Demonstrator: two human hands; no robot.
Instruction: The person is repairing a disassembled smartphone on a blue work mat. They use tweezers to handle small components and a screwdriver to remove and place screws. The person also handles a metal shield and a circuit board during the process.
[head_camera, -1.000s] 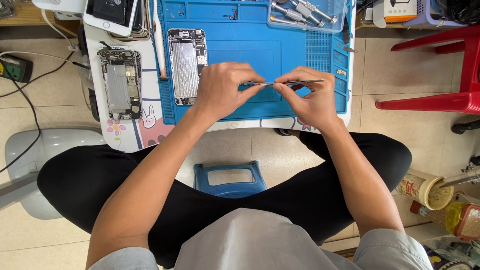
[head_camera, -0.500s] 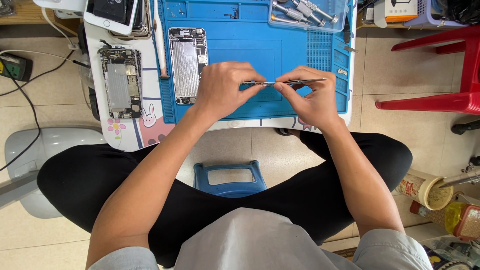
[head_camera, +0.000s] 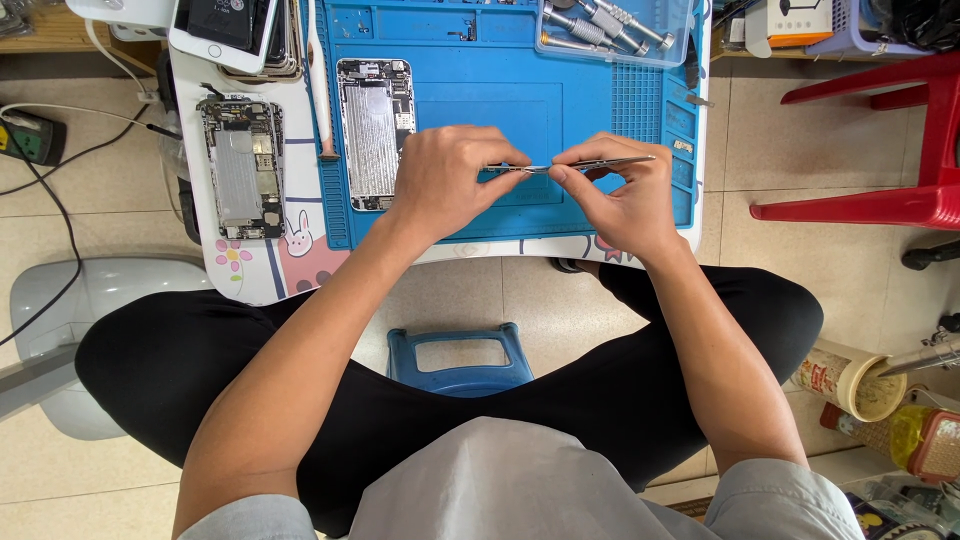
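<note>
- Two bare hands meet above the blue silicone repair mat (head_camera: 600, 60), which covers most of a small white table (head_camera: 250, 275)
- Right hand (head_camera: 625, 190) pinches a pair of slim silver metal tweezers (head_camera: 590, 163) between thumb and forefinger; grip narrow, closed on the tool
- Tweezers lie nearly level over the mat's centre, points toward 9 o'clock, tail toward 3 o'clock
- Left hand (head_camera: 450, 180) curls at the tweezer points, fingertips drawn together; whether they pinch anything cannot be told
- Opened grey phone chassis (head_camera: 374, 130) lies on the mat at 9 o'clock of the left hand, just beside it
- Second opened phone chassis with circuit boards (head_camera: 240, 165) lies further toward 9 o'clock, on bare table
- Clear plastic tray of metal screwdriver bits (head_camera: 615, 30) sits at 12 o'clock of the right hand, well apart
- Small blue plastic stool (head_camera: 460, 360) stands below the table, between the person's knees
</note>
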